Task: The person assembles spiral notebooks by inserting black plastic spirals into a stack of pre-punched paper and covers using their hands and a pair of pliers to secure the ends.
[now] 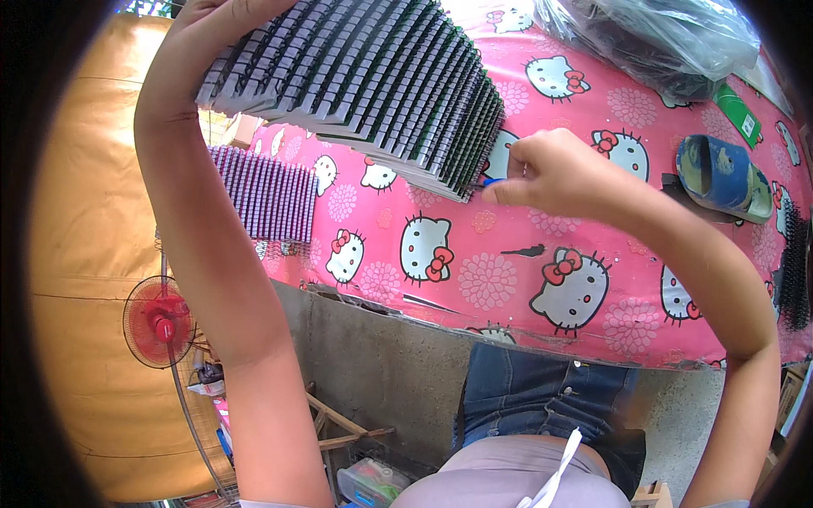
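Observation:
A thick stack of wire-bound books (364, 76), rows of dark binding loops facing up, slants across the upper middle of the table. At the stack's upper left lies my left hand (233, 15); the picture's edge cuts it off and hides most of its fingers. My right hand (546, 173) is closed in a pinch at the stack's near right corner. From its fingertips sticks a small blue-handled tool (489, 182), its thin tip against the bindings. A second bound stack (267, 195) sits left of the first, near the table's left end.
A pink cartoon-print cloth (483, 279) covers the table. Clear plastic bags (660, 42) lie at the far right, near a green card (737, 114) and a blue slipper (716, 173). Black binding wires (796, 262) line the right edge. A red fan (161, 322) stands left.

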The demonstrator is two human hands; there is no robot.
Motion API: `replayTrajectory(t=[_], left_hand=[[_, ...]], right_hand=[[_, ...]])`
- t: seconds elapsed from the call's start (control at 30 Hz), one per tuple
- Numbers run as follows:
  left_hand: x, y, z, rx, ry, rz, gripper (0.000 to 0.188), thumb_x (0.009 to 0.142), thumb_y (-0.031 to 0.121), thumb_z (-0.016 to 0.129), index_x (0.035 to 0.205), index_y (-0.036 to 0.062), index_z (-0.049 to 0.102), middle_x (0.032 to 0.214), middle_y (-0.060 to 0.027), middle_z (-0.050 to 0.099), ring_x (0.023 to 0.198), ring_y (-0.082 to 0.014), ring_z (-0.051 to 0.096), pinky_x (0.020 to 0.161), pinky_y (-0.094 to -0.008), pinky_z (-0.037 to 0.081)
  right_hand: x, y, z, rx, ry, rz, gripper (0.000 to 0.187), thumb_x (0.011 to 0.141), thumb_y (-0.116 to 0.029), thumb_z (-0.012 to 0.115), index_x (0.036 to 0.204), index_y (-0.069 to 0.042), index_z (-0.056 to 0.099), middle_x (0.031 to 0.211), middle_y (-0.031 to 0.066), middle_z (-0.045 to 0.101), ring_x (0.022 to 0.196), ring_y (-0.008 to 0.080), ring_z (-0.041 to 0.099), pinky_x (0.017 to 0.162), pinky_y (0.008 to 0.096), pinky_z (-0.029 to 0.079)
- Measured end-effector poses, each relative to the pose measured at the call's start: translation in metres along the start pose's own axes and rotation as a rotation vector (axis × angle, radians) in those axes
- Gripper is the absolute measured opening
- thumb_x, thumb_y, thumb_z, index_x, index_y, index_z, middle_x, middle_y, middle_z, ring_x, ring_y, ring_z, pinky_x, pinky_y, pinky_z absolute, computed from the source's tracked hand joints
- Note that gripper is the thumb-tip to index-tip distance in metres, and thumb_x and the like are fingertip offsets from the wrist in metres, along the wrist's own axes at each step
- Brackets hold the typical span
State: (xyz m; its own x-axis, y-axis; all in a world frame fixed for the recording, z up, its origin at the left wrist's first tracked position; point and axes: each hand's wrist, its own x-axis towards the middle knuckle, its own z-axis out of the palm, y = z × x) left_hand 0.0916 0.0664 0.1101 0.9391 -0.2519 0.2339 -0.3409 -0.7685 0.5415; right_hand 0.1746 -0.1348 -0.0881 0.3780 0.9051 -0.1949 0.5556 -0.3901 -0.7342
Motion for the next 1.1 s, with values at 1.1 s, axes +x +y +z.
replayTrajectory(t=[1.1], left_hand=[[0.0,0.0,0.013,0.065,0.109,0.072,0.042,0.079,0.037,0.063,0.094,0.0,0.072,0.144,-0.026,0.035,0.127,-0.0323,0.042,0.11,-0.0453,0.024]], right_hand=[[-0.004,0.003,-0.002,0.259,-0.058,0.136,0.037,0.076,-0.029,0.072,0.081,0.007,0.063,0.065,0.0185,0.06,0.063,0.0295,0.064,0.06,0.0389,0.05]])
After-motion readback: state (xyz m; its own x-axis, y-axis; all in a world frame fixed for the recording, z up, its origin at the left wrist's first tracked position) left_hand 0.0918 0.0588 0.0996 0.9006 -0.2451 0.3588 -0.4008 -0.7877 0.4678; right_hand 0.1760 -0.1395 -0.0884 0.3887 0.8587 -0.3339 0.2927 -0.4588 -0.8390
